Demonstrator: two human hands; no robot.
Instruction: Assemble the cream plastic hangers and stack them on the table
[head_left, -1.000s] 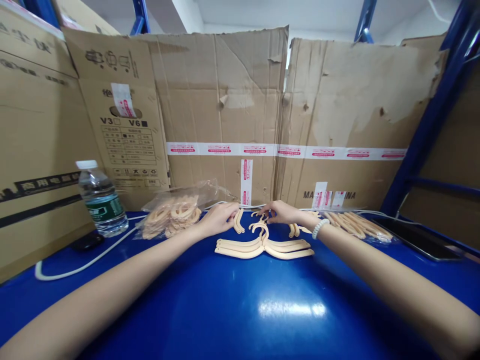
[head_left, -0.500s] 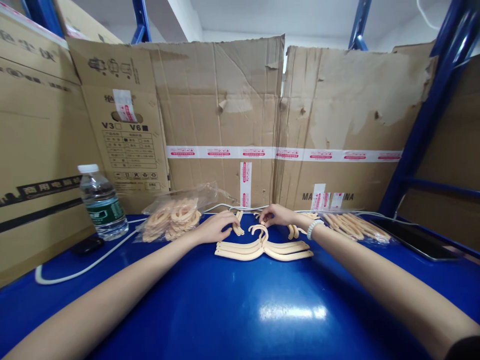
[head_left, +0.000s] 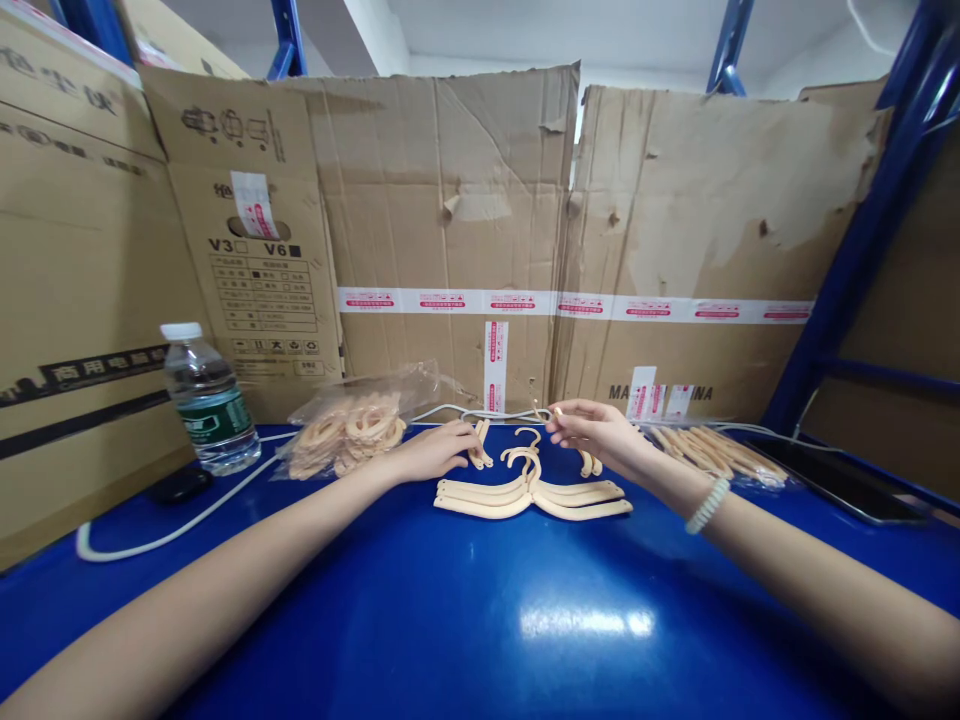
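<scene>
A small stack of cream plastic hangers (head_left: 532, 494) lies on the blue tabletop (head_left: 480, 620) in the middle. Loose cream hook pieces (head_left: 480, 452) lie just behind it. My left hand (head_left: 435, 452) rests on the table with its fingertips curled on those hook pieces. My right hand (head_left: 596, 432) is lifted a little above the table, palm turned up, pinching a small cream hook piece (head_left: 556, 412) between thumb and fingers. A white bead bracelet (head_left: 707, 506) sits on my right forearm.
A clear bag of cream hook parts (head_left: 349, 430) lies at left, a water bottle (head_left: 208, 400) beyond it, a white cable (head_left: 172, 530) and a dark phone (head_left: 178, 484) nearby. Another bag of hanger bars (head_left: 705, 450) and a tablet (head_left: 840, 478) lie right. Cardboard walls (head_left: 450, 230) ring the table.
My right hand has lifted off the table and turned palm up with a hook piece in its fingers. The bracelet slid down the forearm. My left hand barely moved.
</scene>
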